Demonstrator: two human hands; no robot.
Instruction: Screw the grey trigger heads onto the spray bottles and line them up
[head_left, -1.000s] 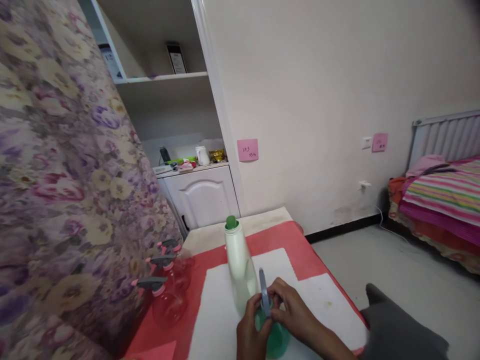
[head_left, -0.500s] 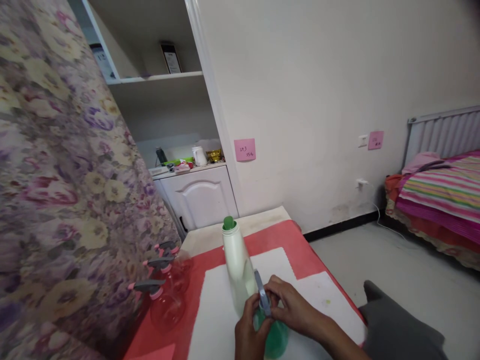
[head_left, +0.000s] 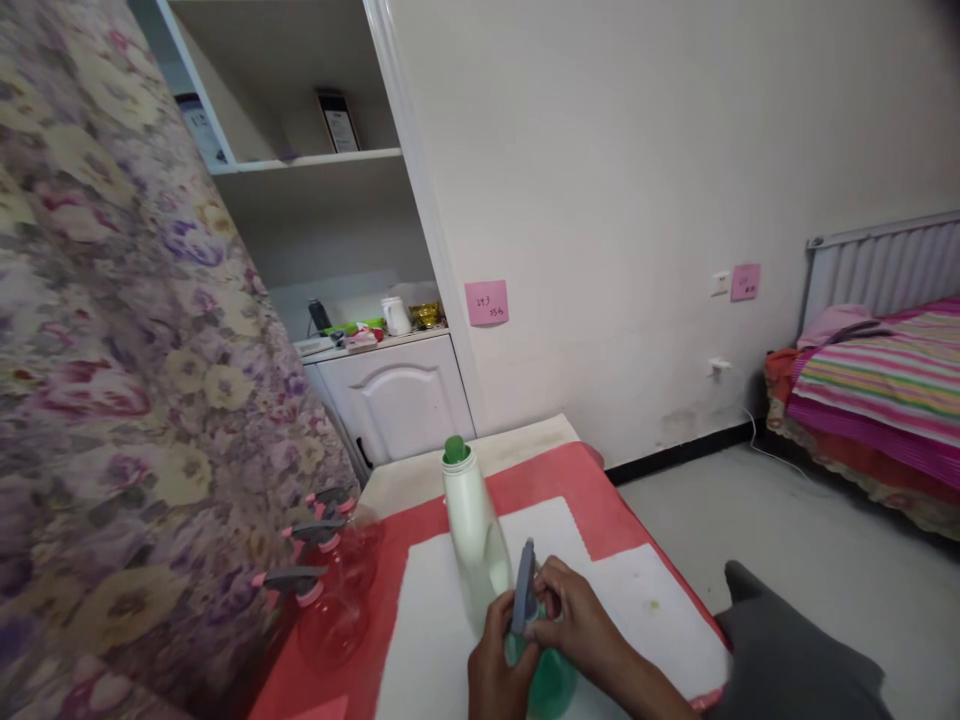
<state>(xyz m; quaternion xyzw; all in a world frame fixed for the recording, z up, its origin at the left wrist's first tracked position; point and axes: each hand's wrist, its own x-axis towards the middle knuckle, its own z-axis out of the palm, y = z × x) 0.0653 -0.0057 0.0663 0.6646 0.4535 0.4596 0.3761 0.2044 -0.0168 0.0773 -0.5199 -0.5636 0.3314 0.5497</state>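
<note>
A green spray bottle (head_left: 551, 685) stands on the white sheet near the front, its grey spray head (head_left: 525, 588) on top. My left hand (head_left: 501, 655) wraps round the bottle's neck from the left. From the right, the fingers of my right hand (head_left: 576, 615) pinch the spray head at the neck. Just behind rises a pale green jug (head_left: 471, 530) with a green piece (head_left: 455, 450) in its mouth. The bottle's neck is partly hidden by my fingers.
Several clear spray bottles (head_left: 330, 625) with grey and pink heads stand at the left on the red cloth (head_left: 555, 465). A flowered curtain (head_left: 135, 400) hangs beside them. Behind are a cabinet (head_left: 405, 395) and a wall; a bed (head_left: 877, 390) is at the right.
The spray head has turned between my hands, its long part now more upright. Both hands remain at the bottle's neck, and the camera view has shifted slightly.
</note>
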